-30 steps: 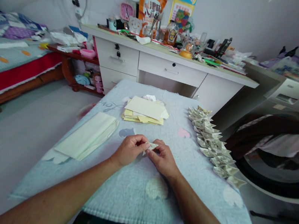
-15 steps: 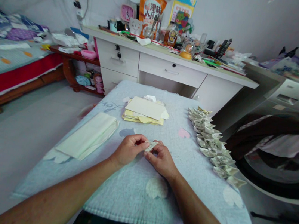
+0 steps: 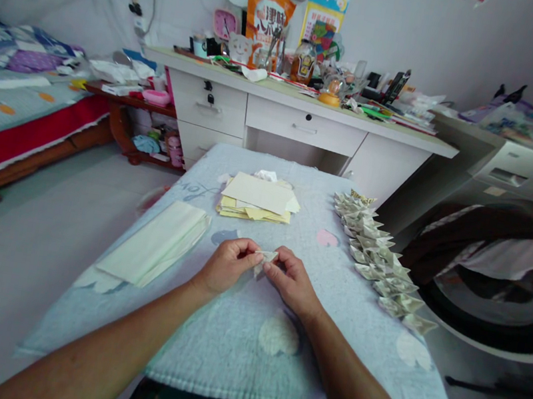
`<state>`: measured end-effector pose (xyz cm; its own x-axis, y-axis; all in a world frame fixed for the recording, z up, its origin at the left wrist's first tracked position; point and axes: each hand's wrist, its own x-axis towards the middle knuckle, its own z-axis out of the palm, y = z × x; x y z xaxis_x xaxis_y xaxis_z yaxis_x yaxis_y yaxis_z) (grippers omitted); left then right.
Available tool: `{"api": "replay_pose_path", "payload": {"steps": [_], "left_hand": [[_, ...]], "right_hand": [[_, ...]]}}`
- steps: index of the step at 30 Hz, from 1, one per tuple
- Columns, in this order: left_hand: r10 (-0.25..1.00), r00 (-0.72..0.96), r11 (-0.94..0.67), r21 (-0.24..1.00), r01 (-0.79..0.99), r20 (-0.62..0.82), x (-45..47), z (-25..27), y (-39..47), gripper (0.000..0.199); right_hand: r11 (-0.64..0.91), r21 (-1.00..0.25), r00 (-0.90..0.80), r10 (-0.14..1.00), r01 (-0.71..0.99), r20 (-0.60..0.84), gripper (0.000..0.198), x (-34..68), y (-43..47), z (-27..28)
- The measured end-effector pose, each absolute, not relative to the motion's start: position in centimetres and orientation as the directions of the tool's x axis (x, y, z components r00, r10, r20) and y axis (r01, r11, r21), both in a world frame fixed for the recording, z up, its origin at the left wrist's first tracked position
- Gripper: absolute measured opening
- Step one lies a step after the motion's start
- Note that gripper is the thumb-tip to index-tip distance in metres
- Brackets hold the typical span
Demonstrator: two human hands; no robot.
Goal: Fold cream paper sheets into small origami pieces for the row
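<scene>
A small folded piece of paper (image 3: 265,257), pale and roughly triangular, is pinched between both hands above the cloth-covered table (image 3: 235,336). My left hand (image 3: 230,264) grips its left end between thumb and forefinger. On its right end, my right hand (image 3: 292,282) pinches with thumb and fingers. Beyond the hands lies a stack of cream and yellow paper sheets (image 3: 257,193). To the left is a folded pale sheet bundle (image 3: 155,244). Folded paper boats (image 3: 374,250) stand in a long row along the table's right side.
Behind the table stands a white desk (image 3: 303,124) crowded with jars, an orange snack bag (image 3: 267,21) and a pink clock (image 3: 225,24). A washing machine (image 3: 528,173) with its door open is at the right. The bed (image 3: 14,99) is at the left.
My right thumb and fingers have shifted on the folded paper, which now shows a flatter top edge and a point hanging down. Both hands stay in about the same place.
</scene>
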<state>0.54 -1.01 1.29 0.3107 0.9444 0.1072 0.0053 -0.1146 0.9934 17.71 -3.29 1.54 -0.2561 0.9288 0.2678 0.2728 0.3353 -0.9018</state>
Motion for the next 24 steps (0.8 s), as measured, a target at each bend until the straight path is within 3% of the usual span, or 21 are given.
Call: {"api": "replay_pose_path", "payload": {"steps": [10, 19, 24], "left_hand": [[0.898, 0.431, -0.101, 0.995, 0.013, 0.086, 1.09, 0.77, -1.3, 0.021], [0.906, 0.42, -0.08, 0.996, 0.042, 0.055, 1.08, 1.57, -1.58, 0.018], [0.894, 0.445, 0.055, 0.998, 0.013, -0.055, 1.29, 1.42, -1.8, 0.03]], "right_hand": [[0.335, -0.901, -0.152, 0.941, 0.276, 0.303, 0.029, 18.25, -3.19, 1.47], [0.302, -0.922, -0.145, 0.951, 0.241, 0.273, 0.025, 18.11, -3.13, 1.2], [0.325, -0.908, -0.139, 0.945, 0.264, 0.297, 0.027, 18.32, -3.18, 1.55]]}}
